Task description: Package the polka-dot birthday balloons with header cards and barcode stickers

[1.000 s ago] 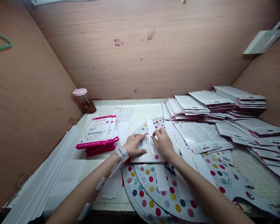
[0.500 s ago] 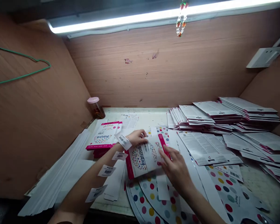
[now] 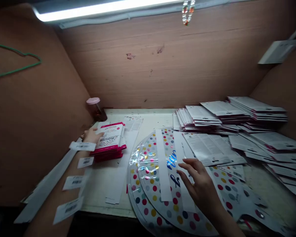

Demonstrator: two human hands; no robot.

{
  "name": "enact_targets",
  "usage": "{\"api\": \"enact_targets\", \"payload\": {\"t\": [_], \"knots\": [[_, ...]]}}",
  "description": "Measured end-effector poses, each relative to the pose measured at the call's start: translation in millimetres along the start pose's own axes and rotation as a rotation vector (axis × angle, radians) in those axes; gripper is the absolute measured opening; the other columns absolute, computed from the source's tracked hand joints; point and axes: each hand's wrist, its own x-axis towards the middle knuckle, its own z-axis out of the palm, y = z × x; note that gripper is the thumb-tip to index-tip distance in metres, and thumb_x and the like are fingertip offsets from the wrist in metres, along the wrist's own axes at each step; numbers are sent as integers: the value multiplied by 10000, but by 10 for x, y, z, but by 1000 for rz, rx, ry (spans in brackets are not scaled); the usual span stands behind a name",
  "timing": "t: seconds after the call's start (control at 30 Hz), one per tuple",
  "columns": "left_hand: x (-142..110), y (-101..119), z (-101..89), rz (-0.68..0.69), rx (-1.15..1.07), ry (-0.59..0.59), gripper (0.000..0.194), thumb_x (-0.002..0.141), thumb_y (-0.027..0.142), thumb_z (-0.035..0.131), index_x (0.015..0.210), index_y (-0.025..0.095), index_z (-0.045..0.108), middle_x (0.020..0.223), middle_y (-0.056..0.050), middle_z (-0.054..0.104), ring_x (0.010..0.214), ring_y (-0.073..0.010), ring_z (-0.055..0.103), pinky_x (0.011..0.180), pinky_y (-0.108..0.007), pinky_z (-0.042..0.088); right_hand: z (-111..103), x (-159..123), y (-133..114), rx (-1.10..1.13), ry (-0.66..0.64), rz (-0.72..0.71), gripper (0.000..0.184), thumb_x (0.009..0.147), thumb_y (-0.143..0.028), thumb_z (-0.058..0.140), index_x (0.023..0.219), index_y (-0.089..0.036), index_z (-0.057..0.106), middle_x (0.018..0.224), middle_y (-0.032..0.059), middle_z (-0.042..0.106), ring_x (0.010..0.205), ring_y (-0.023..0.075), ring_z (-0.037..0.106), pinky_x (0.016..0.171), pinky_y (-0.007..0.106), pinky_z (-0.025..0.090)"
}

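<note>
At the left, my left hand (image 3: 91,135) grips the left edge of a white and pink printed packet (image 3: 112,130) on top of a small stack. Its thumb lies over the packet's face, while the other fingers are partly hidden. Several barcode stickers (image 3: 76,182) cling along my left forearm. My right hand (image 3: 199,184) hovers over flat polka-dot foil balloons (image 3: 151,187), its fingers apart and holding nothing. Blue lettering shows on the top balloon, and a white paper strip (image 3: 164,171) lies across it.
Piles of packets (image 3: 219,115) cover the back right, with more fanned out (image 3: 276,141) at the right edge. A pink-lidded jar (image 3: 96,110) stands in the left back corner. Long white paper sheets (image 3: 49,187) lie along the left wall.
My left hand has carried the packet from the middle to the left stack. My right hand has let go of it and moved slightly right and down. The view has shifted.
</note>
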Motion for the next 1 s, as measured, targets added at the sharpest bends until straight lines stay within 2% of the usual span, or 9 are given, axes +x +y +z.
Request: {"api": "enact_targets", "payload": {"t": [0.1,0.17,0.27,0.47,0.57,0.67,0.8,0.93,1.0], "knots": [[-245,228,286,40,49,30,584,591,583,760,1008,211,591,1295,-149,583,1250,-444,483,999,-628,393,-138,4,318,-161,-12,82,182,931,-325,516,988,-221,654,1037,110,598,981,268,597,789,401,537],[-498,388,578,132,42,-207,562,706,598,677,1129,239,592,1296,-91,591,1207,-346,544,1009,-514,441,-292,10,652,-305,10,195,201,914,-338,521,938,-204,669,991,118,605,970,289,591,826,438,521],[-918,555,1097,244,37,-605,497,798,567,616,1193,266,585,1256,-69,610,1193,-296,557,1015,-450,450,-556,24,1139,-499,-18,382,297,860,-346,568,1051,-146,676,1103,184,593,1072,349,565,915,512,478],[-1356,662,1897,311,46,-960,421,842,481,605,1219,294,578,1298,-67,573,1219,-285,530,1042,-461,427,-871,99,1609,-518,-501,240,974,562,-43,663,1457,-316,393,1597,41,241,1472,325,168,1173,490,219],[-1404,735,2051,320,22,-1009,388,839,457,620,1188,290,601,1269,-61,591,1196,-284,549,1034,-460,437,-911,125,1721,-513,-635,208,1068,538,-24,644,1514,-261,280,1598,88,225,1469,317,182,1171,482,232],[-1439,816,2138,261,-10,-1043,368,842,453,623,1166,278,616,1246,-65,611,1178,-284,568,1010,-456,462,-865,107,1769,-495,-587,155,974,605,-17,606,1503,-251,310,1566,83,312,1436,254,300,1167,420,271],[-1470,864,2264,199,-117,-1078,362,863,448,613,1168,252,599,1237,-82,613,1136,-264,594,965,-437,498,-820,67,1684,-519,-381,154,641,786,27,421,1394,-159,503,1437,150,499,1348,281,449,1132,489,329],[-1456,863,2353,181,-200,-1078,390,872,461,611,1201,255,567,1286,-91,579,1160,-261,583,988,-441,488,-1126,0,1426,-489,-172,154,486,887,-70,389,1317,-185,583,1343,120,596,1210,269,584,1027,451,472],[-1447,862,2390,156,-221,-1046,465,867,487,613,1265,266,518,1331,-104,546,1191,-278,565,996,-459,484,-1357,-90,1275,-367,40,189,376,929,-208,448,1261,-213,623,1214,94,682,1076,263,658,932,418,537]]}}
